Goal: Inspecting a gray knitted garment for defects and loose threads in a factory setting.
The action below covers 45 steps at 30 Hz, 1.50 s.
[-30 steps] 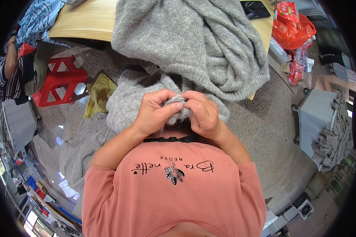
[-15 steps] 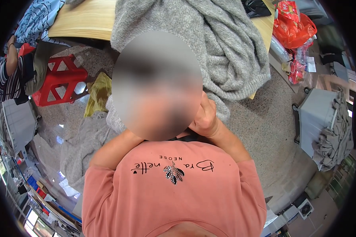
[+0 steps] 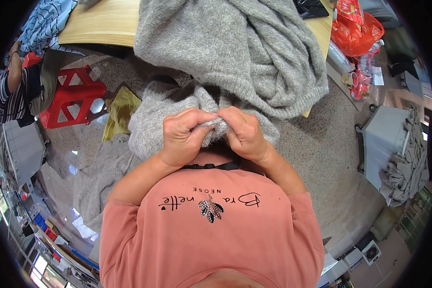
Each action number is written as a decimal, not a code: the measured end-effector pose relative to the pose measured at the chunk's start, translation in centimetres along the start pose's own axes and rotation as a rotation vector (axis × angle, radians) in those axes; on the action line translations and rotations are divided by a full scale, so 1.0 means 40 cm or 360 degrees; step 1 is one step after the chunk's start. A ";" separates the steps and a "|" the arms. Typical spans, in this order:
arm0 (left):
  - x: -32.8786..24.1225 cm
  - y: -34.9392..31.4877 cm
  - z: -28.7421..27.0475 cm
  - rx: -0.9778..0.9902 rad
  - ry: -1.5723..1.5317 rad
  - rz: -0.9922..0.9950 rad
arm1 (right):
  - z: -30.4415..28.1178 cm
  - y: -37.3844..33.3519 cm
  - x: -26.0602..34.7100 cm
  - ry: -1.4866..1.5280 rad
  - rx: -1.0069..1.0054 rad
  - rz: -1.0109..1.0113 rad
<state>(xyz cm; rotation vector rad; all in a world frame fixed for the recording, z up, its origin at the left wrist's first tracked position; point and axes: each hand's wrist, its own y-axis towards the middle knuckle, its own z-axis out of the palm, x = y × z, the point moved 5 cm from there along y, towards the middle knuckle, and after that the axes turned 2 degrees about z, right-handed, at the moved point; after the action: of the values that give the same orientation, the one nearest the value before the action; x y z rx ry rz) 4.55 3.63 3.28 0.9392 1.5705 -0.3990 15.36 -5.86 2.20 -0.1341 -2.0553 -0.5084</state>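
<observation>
Both hands are closed on a fuzzy grey knit garment [image 3: 151, 117] gathered in front of my chest. My left hand [image 3: 185, 135] pinches a fold of the knit between thumb and fingers. Close beside it, my right hand [image 3: 243, 133] grips the same fold, the two thumbs and forefingers almost meeting. Whether anything small sits between the fingertips I cannot make out. Just beyond the hands, a larger heap of grey knitwear [image 3: 269, 62] drapes over the table's near edge.
The wooden table [image 3: 101, 24] lies ahead. On the left are a red stool [image 3: 77, 98], a yellow plastic bag [image 3: 121, 113], grey knitwear on the floor [image 3: 101, 177] and a seated person in stripes [image 3: 9, 96]. Red bags [image 3: 357, 36] and a wheeled cart [image 3: 381, 144] are at right.
A blurred patch covered most of both hands earlier, so their finer movement cannot be compared. My forearms and the knitwear heap are in nearly the same place.
</observation>
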 end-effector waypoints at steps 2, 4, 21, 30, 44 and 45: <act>-0.012 -0.001 0.000 0.0019 0.0059 0.0067 | -0.005 -0.002 -0.005 0.0127 -0.0025 0.0076; -0.022 -0.003 0.001 0.0058 0.0088 0.0103 | -0.006 -0.004 -0.001 0.0191 -0.0060 0.0105; -0.089 0.012 0.021 -0.0163 0.0631 0.0824 | -0.029 0.005 0.056 -0.0134 -0.0423 0.0043; -0.074 0.000 0.029 -0.0139 0.0583 0.0744 | -0.031 0.018 0.044 -0.0202 -0.0485 -0.0071; 0.087 -0.032 -0.075 0.0046 -0.0201 -0.0830 | -0.019 0.015 -0.028 -0.0875 0.0348 0.0202; 0.082 -0.029 -0.065 0.0091 -0.0260 -0.0842 | -0.016 0.021 -0.009 -0.0648 0.0307 0.0119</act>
<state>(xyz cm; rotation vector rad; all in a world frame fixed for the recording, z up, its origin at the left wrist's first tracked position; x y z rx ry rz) 2.06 5.89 0.52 0.5049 1.6493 -0.8723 16.32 -5.33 2.41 -0.2122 -2.4731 -0.2467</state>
